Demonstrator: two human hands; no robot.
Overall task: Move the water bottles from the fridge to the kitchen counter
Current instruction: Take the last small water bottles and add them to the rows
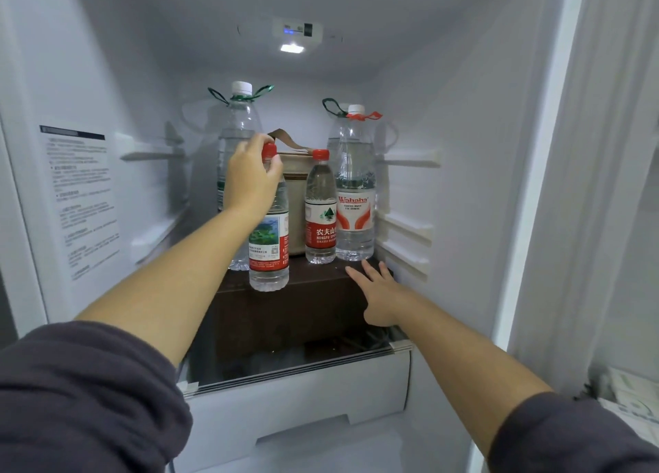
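The left hand reaches into the fridge and grips a small water bottle at the very top. Fingers and thumb curl round its neck just under the red cap, so the whole body of the bottle hangs upright below the hand. Its base shows at the front edge of the dark brown box that carries the bottles, toward the left side; whether the base rests on the box or is clear of it cannot be told.

The right hand holds nothing. Its fingers are straight and spread at the front right corner of the box top, just in front of the Wahaha bottle, with a small gap between fingertips and bottle.

A second small bottle with a red cap stands upright just left of the Wahaha bottle, touching or nearly touching it, and apart from the gripped one. Behind these two, a beige bag with a brown strap sits at the middle of the box top. A tall bottle with a green carry loop stands at the back left corner, partly hidden by the left hand. Another green loop shows behind the Wahaha bottle at the back right.

The box sits on a glass shelf above a white drawer
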